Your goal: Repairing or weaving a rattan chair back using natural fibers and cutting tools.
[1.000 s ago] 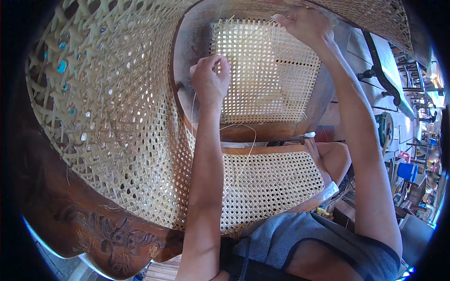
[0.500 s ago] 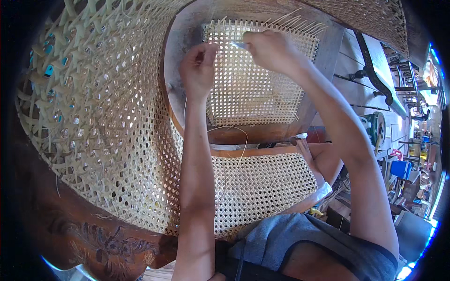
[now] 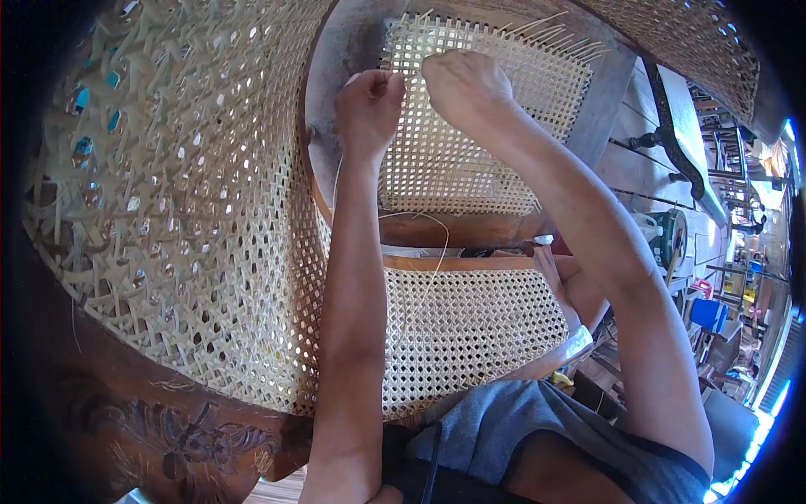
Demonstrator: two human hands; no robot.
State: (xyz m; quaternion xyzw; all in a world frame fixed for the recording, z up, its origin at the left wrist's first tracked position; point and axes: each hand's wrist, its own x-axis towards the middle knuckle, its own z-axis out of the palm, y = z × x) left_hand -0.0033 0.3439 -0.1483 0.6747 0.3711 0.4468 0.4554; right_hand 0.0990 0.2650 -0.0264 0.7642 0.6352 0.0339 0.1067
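A square panel of woven cane (image 3: 470, 160) sits in a wooden frame (image 3: 336, 59) in front of me, with loose strand ends sticking out along its far edge. My left hand (image 3: 369, 105) is closed at the panel's left edge, pinching a thin cane strand (image 3: 428, 252) that trails down toward me. My right hand (image 3: 462, 84) is closed on the weave near the upper left of the panel, close beside the left hand. What its fingers pinch is hidden.
A second woven cane seat (image 3: 470, 328) lies below on my lap. A large curved cane chair back (image 3: 193, 210) with carved dark wood (image 3: 151, 420) fills the left. Plank flooring, a dark curved chair part (image 3: 672, 143) and a blue tub (image 3: 709, 315) lie right.
My right hand has come from the panel's far right corner to its upper left, beside the left hand. The left hand has shifted up the left edge, and the view has tilted.
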